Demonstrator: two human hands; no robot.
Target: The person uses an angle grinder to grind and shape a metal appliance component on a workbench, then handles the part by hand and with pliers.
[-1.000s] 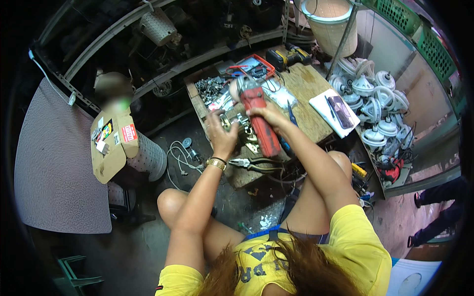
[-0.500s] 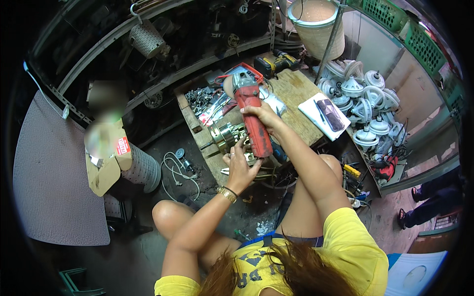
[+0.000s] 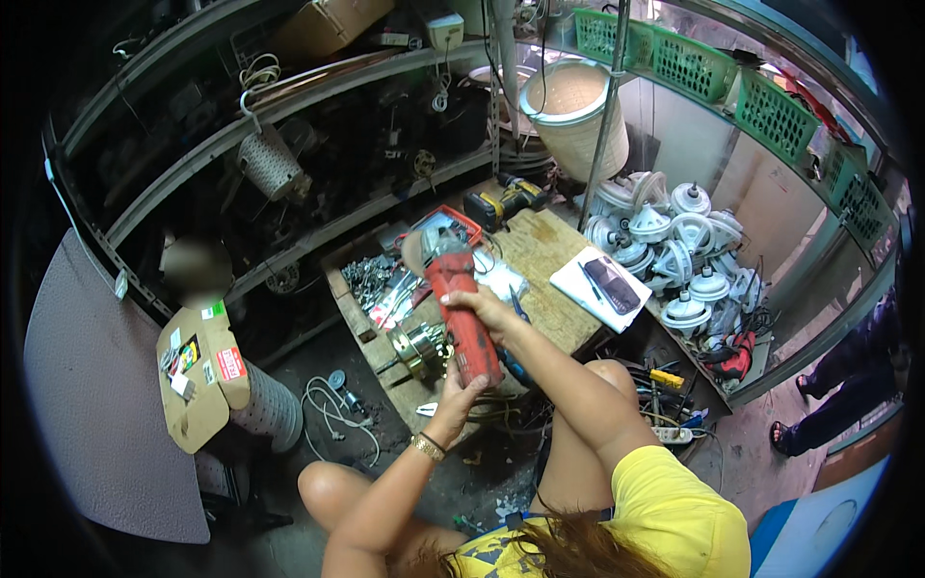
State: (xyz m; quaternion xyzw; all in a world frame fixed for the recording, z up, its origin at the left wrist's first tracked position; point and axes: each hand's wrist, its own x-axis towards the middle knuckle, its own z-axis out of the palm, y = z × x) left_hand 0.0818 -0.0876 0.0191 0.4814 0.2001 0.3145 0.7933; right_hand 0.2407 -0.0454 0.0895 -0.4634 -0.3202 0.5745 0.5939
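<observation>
A red angle grinder (image 3: pixel 459 323) with a grey head and a round disc is held over the low wooden workbench (image 3: pixel 554 236), its head pointing away from me. Around the middle of its body my right hand (image 3: pixel 489 316) is wrapped. My left hand (image 3: pixel 455 397) grips the grinder's near end, with the thumb along its side and some fingers hidden behind it. Just left of the tool lies a brass-coloured metal part with a shaft (image 3: pixel 416 349), on the bench's edge.
Screws and small hardware (image 3: pixel 368 281) lie at the bench's left, with a yellow-black cordless drill (image 3: pixel 506 200) at the back. White paper with a phone (image 3: pixel 605 289) sits at right, beside piled white pulley-like parts (image 3: pixel 689 246). An open cardboard box (image 3: pixel 198 395) stands left; a cord (image 3: pixel 328 414) lies below.
The view has tilted up, showing more of the shelves and green baskets. My left hand has closed further around the grinder's near end; my right hand keeps its hold.
</observation>
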